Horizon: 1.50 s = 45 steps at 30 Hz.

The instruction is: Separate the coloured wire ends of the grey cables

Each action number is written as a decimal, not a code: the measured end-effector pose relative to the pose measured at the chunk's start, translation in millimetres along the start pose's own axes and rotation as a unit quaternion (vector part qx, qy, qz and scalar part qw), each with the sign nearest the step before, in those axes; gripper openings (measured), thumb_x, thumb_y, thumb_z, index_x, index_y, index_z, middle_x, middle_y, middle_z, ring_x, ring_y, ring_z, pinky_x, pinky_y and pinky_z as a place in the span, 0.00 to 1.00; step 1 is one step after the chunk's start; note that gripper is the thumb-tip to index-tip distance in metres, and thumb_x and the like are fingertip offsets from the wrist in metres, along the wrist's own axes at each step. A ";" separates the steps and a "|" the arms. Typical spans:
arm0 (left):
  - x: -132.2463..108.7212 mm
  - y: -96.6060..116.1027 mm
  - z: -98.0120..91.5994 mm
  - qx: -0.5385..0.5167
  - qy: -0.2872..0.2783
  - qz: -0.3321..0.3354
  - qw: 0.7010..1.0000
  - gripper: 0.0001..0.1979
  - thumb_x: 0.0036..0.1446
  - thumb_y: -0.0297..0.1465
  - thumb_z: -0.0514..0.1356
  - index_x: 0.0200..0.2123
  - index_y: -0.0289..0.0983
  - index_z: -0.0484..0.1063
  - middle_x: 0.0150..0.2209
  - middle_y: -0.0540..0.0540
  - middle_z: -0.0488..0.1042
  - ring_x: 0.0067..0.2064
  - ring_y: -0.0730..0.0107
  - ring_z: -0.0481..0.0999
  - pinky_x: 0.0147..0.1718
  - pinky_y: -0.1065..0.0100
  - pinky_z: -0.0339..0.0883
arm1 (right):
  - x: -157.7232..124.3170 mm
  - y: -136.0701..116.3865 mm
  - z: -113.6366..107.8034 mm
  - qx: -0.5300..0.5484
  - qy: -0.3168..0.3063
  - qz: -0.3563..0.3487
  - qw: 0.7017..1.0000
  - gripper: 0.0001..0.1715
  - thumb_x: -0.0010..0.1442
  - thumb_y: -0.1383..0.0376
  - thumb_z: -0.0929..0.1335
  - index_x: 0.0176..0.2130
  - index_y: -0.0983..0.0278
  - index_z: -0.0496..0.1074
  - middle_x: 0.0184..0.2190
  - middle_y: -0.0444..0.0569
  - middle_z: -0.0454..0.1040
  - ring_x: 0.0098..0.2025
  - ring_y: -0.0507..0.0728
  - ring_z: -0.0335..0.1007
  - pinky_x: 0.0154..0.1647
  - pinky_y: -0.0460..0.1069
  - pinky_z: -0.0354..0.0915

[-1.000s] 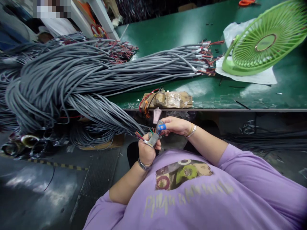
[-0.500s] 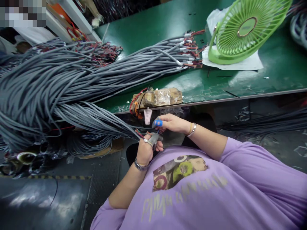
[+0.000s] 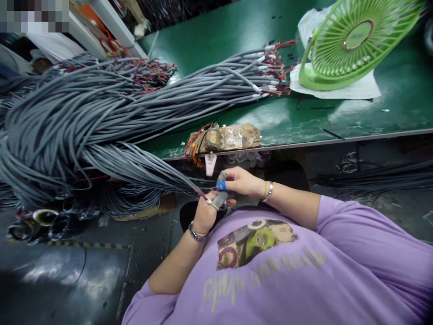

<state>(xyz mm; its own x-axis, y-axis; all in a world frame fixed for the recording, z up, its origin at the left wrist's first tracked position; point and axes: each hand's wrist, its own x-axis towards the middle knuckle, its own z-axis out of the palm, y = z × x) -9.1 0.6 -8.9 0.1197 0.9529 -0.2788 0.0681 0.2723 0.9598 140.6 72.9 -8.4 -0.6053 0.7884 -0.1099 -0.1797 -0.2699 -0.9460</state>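
Observation:
My left hand (image 3: 205,214), with a metal watch at the wrist and a grey finger cover on the thumb, is closed around the end of a grey cable, where thin coloured wires (image 3: 200,194) show. My right hand (image 3: 244,181) is just right of it, its thumb and finger pinched close to the left thumb. Blue tape (image 3: 221,185) and a grey cover wrap its digits; whatever lies between its fingertips is too small to tell. A bundle of grey cables (image 3: 145,167) runs from the left down to my left hand.
A large pile of grey cables (image 3: 84,108) with stripped ends lies on the green table (image 3: 216,36). At the table's front edge sits a taped wooden block (image 3: 237,136) with a pink tag (image 3: 210,164). A green fan (image 3: 358,43) stands on the right. Black cables (image 3: 372,174) lie below.
My right hand's fingers have curled in and its fingertips have come down nearer the left thumb. My left hand keeps its hold on the cable. The whole view has shifted slightly.

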 end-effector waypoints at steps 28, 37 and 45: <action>-5.5 -10.2 8.3 -0.097 0.106 0.001 0.990 0.18 0.54 0.43 0.62 0.30 0.32 0.76 0.24 0.41 0.79 0.22 0.65 0.79 0.22 0.68 0.73 | 4.4 -2.2 12.7 0.035 -0.005 0.059 0.998 0.16 0.47 0.59 0.74 0.24 0.66 0.68 0.17 0.40 0.65 0.20 0.46 0.55 0.22 0.45 0.55; -4.1 -8.9 10.3 -0.111 0.136 0.047 0.983 0.16 0.54 0.41 0.62 0.26 0.34 0.74 0.24 0.42 0.80 0.24 0.64 0.80 0.23 0.68 0.73 | -3.6 3.0 23.0 0.142 -0.011 0.047 0.989 0.21 0.49 0.54 0.73 0.27 0.62 0.61 0.12 0.35 0.60 0.14 0.47 0.54 0.18 0.46 0.56; -3.0 -12.8 8.1 -0.163 0.207 0.064 0.963 0.18 0.53 0.44 0.63 0.26 0.33 0.72 0.22 0.44 0.78 0.19 0.68 0.77 0.17 0.72 0.67 | -0.2 6.3 19.4 0.063 0.083 0.038 0.994 0.24 0.40 0.54 0.78 0.26 0.67 0.69 0.21 0.42 0.68 0.22 0.47 0.57 0.24 0.45 0.54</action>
<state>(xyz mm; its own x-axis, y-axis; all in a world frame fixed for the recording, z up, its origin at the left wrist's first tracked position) -2.3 -6.8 -20.6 -0.3035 0.9347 -0.1853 -0.2432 0.1120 0.9635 124.5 60.4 -8.3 -0.4861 0.8409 -0.2378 -0.2413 -0.3907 -0.8883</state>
